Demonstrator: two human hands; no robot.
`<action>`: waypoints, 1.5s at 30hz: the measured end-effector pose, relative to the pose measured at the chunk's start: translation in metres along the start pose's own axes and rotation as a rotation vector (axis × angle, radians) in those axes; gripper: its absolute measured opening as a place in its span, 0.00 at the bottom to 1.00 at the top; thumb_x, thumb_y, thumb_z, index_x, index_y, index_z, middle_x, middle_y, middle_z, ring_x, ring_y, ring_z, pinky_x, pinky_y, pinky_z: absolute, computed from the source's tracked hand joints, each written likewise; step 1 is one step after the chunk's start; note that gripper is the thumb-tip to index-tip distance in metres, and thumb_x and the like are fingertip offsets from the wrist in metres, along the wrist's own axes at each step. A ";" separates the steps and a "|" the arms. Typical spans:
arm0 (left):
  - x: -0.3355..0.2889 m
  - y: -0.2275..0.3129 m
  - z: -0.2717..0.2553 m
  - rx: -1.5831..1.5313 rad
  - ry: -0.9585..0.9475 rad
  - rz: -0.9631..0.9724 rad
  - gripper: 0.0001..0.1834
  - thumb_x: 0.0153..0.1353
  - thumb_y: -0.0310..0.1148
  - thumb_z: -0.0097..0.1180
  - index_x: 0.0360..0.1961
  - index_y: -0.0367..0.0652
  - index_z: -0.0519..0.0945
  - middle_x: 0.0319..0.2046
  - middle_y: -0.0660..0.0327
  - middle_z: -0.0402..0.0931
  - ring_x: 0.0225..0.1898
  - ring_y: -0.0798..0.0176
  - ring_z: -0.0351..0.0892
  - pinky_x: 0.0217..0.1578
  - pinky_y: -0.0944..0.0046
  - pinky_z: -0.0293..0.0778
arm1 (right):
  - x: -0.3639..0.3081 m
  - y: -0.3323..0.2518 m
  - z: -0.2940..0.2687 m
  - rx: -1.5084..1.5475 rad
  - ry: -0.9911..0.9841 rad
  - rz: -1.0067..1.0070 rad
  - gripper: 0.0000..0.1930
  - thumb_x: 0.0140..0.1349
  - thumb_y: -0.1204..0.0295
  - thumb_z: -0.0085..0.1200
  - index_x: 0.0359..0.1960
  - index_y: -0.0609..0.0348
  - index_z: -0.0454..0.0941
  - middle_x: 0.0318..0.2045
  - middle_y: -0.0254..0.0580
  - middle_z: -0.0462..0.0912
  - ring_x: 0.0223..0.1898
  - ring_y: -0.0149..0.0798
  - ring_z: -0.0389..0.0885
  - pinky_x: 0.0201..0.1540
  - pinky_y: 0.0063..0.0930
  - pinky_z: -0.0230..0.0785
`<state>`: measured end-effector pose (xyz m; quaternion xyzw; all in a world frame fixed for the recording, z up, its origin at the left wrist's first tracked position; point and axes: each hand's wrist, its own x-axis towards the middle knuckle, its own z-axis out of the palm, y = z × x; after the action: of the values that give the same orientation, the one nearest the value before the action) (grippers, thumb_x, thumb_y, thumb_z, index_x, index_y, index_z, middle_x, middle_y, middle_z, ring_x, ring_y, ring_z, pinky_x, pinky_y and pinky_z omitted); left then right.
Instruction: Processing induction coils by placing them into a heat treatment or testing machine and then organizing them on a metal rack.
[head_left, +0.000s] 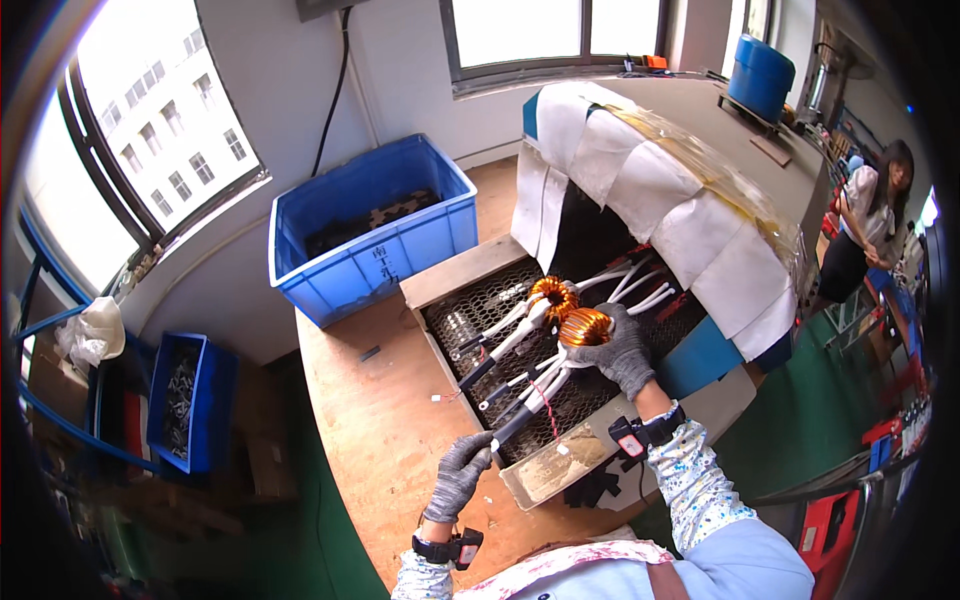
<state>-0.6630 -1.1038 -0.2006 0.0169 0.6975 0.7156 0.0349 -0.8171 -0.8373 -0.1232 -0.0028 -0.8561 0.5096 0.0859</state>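
My right hand (622, 352), in a grey glove, is closed round a copper-wound coil (586, 327) over a wire mesh belt (478, 292). White-sleeved leads run from this coil toward me and end in a black sleeve (517, 425). At that sleeve's end, the gloved fingers of my left hand (462, 476) are pressed together on it. A thin twisted red wire (548, 400) with a small white connector (562, 449) hangs beside the leads. Just beyond, a second copper-wound coil (552, 297) lies on the mesh, its white leads also ending in black sleeving.
The belt runs into a machine opening draped with white sheets (660, 190). A large blue crate (375, 250) with dark pieces stands on the wooden table (350, 400). Lower left is a smaller blue bin (190, 400). Black pieces (592, 487) lie near the belt frame. Another person (868, 215) stands far right.
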 end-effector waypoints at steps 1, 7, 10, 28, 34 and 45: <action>0.001 0.000 0.001 0.015 -0.003 -0.005 0.15 0.60 0.26 0.53 0.50 0.39 0.74 0.35 0.63 0.73 0.31 0.72 0.72 0.35 0.72 0.71 | 0.002 0.000 -0.002 0.003 -0.016 0.014 0.40 0.26 0.64 0.74 0.45 0.61 0.66 0.36 0.42 0.75 0.36 0.33 0.76 0.40 0.29 0.73; 0.008 0.004 0.004 -0.062 0.016 -0.083 0.16 0.59 0.26 0.55 0.50 0.40 0.74 0.31 0.65 0.75 0.30 0.74 0.72 0.33 0.73 0.71 | -0.003 -0.008 -0.015 -0.120 -0.029 0.051 0.41 0.29 0.59 0.73 0.49 0.58 0.66 0.40 0.46 0.76 0.40 0.36 0.76 0.44 0.31 0.71; 0.010 0.007 0.001 -0.055 0.010 -0.072 0.18 0.59 0.27 0.55 0.51 0.39 0.72 0.34 0.65 0.75 0.31 0.73 0.72 0.35 0.72 0.71 | -0.032 -0.030 -0.008 -0.316 0.074 -0.043 0.39 0.37 0.59 0.68 0.54 0.53 0.63 0.42 0.50 0.73 0.44 0.46 0.73 0.50 0.41 0.65; -0.058 0.088 -0.014 -0.226 -0.058 -0.020 0.13 0.61 0.32 0.51 0.44 0.35 0.75 0.33 0.59 0.75 0.31 0.67 0.72 0.34 0.68 0.69 | -0.137 -0.063 -0.008 -0.133 -0.270 -0.283 0.11 0.57 0.72 0.48 0.41 0.61 0.71 0.32 0.45 0.77 0.35 0.42 0.79 0.41 0.32 0.72; -0.084 0.142 0.075 -0.117 -0.396 -0.026 0.09 0.60 0.33 0.51 0.36 0.37 0.75 0.29 0.62 0.69 0.28 0.69 0.67 0.31 0.69 0.64 | -0.233 -0.001 -0.071 -0.537 -0.208 -0.402 0.14 0.53 0.71 0.47 0.42 0.60 0.70 0.25 0.47 0.77 0.29 0.50 0.78 0.32 0.43 0.68; -0.196 0.141 0.349 -0.045 -1.071 -0.104 0.12 0.59 0.34 0.56 0.38 0.37 0.77 0.30 0.66 0.71 0.29 0.72 0.68 0.32 0.73 0.66 | -0.485 0.096 -0.276 -0.734 -0.135 0.362 0.13 0.55 0.68 0.45 0.41 0.56 0.71 0.33 0.46 0.80 0.37 0.48 0.79 0.41 0.42 0.69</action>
<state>-0.4458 -0.7736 -0.0453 0.3440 0.5666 0.6189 0.4214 -0.3060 -0.5951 -0.1484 -0.1502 -0.9704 0.1765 -0.0679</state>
